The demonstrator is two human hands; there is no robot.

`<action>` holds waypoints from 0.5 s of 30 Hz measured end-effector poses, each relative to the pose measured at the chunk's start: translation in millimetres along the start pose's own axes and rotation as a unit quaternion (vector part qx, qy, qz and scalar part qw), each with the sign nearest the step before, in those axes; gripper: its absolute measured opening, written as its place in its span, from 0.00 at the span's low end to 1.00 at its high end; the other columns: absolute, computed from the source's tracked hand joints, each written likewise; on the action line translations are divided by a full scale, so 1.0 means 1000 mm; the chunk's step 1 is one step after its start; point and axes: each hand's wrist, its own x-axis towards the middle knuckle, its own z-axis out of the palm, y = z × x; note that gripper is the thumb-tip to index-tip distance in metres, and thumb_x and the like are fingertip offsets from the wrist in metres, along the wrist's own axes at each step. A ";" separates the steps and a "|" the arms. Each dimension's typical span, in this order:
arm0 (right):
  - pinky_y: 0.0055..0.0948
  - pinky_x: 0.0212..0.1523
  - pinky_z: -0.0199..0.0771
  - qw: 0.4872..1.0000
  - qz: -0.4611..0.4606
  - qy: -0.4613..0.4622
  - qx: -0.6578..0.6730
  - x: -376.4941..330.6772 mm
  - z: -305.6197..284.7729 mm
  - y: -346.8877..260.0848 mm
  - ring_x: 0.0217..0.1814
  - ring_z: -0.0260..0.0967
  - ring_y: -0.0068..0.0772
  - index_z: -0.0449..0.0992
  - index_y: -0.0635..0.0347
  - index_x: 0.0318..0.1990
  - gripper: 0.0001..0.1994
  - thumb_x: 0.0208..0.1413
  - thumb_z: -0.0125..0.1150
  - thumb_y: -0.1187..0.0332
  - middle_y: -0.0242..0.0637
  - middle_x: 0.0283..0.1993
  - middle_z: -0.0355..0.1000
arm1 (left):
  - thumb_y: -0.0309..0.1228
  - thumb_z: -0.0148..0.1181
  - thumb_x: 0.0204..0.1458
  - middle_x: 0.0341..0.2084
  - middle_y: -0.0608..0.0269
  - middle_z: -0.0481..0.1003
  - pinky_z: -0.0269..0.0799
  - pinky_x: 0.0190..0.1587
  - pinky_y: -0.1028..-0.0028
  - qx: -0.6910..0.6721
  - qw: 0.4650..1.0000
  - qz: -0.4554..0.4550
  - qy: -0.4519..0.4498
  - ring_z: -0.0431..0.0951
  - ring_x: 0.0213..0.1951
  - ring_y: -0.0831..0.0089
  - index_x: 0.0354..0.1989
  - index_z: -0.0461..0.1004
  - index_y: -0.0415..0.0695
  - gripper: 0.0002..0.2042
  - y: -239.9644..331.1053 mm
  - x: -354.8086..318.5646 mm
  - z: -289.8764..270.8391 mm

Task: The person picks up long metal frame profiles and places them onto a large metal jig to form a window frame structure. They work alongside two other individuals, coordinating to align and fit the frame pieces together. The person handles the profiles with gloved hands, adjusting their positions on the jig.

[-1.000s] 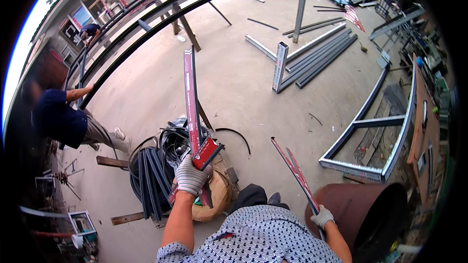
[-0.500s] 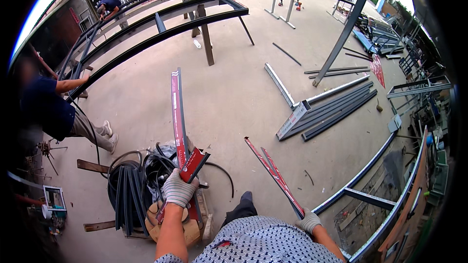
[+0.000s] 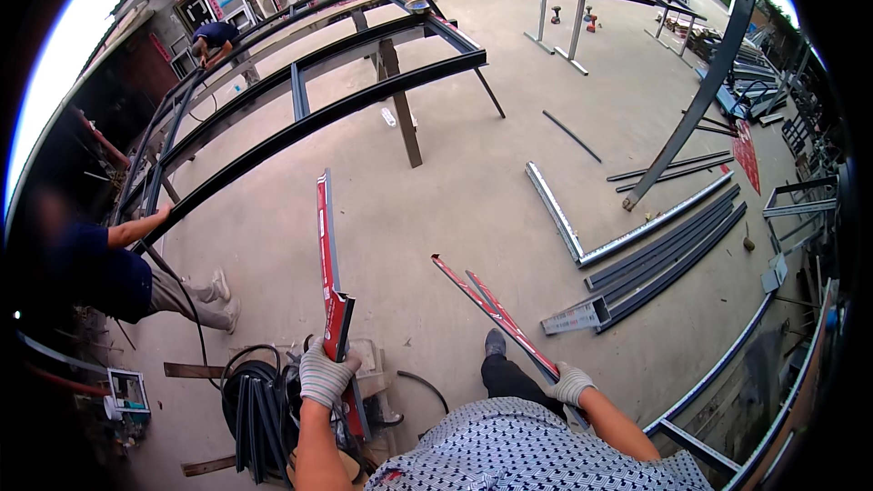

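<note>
Left hand (image 3: pixel 325 373), gloved: fingers clenched around the red strip (image 3: pixel 329 264), gripping near its lower part. Strip is long and narrow, long axis close to upright in the view, far end pointing up and away toward the dark frame (image 3: pixel 364 100); near end runs down past the glove over the cable coil (image 3: pixel 259 400).

Right hand (image 3: pixel 570 384), gloved: fingers closed on the thin strips (image 3: pixel 496 309), two red-edged lengths lying together. Long axis slants, far ends pointing up and to the person's left; near ends pass through the glove toward the lower right.

The two held pieces stand well apart, their far ends leaning slightly toward each other, with bare concrete floor (image 3: pixel 455 191) between and beyond them.

Surroundings: open floor ahead up to the frame and its post (image 3: pixel 405 118). A bundle of dark bars (image 3: pixel 664 255) lies on the floor to the right, well clear of the thin strips. A person (image 3: pixel 118 264) crouches at left with a hand on the frame; another person (image 3: pixel 214 36) stands far back. A shoe (image 3: pixel 495 342) shows just below the thin strips.
</note>
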 end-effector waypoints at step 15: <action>0.40 0.54 0.76 0.999 0.031 0.015 -0.004 0.266 -0.238 -0.049 0.52 0.77 0.52 0.73 0.64 0.57 0.37 0.40 0.74 0.51 0.56 0.49 0.77 | 0.32 0.67 0.44 0.20 0.67 0.74 0.74 0.30 0.72 -0.092 0.995 0.030 0.017 0.72 0.23 0.78 0.32 0.73 0.41 0.11 0.234 0.287 0.042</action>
